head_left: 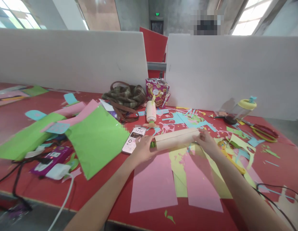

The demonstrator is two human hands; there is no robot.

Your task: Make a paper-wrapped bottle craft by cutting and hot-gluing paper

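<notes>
"Over the red worktop (122,202), what do the person's hands have?"

"One cream roll (176,140), a long tube with a seam line running along it. It lies almost level from hand to hand, its right end slightly higher."

"And the left hand (144,149)?"

"Its grip is closed around the roll's left end, right beside a green bit (153,144) that shows there. A phone (129,145) lies just behind that hand, its lit screen reading 12:58."

"The right hand (206,140)?"

"Its grip is pinched on the other end, thumb and fingers nearly together at the edge. How far the fingers reach around the back, nobody could tell from this side."

"What is underneath?"

"Two pink sheets (153,186), side by side, with yellow paper (180,184) between them. Whether the roll touches any of it is hard to say."

"And beyond?"

"A cream bottle-shaped piece (151,110) stands upright in front of a purple snack packet (157,91). Just left of the packet rests a plaid bag (126,94). Blue scraps (179,118) spread out to the right of the piece."

"At the sides?"

"On the left, a large green sheet (99,138) lies near a purple power strip (50,160). On the right, a yellow-lidded clear jar (241,112) sits near some red-handled scissors (265,132)."
</notes>
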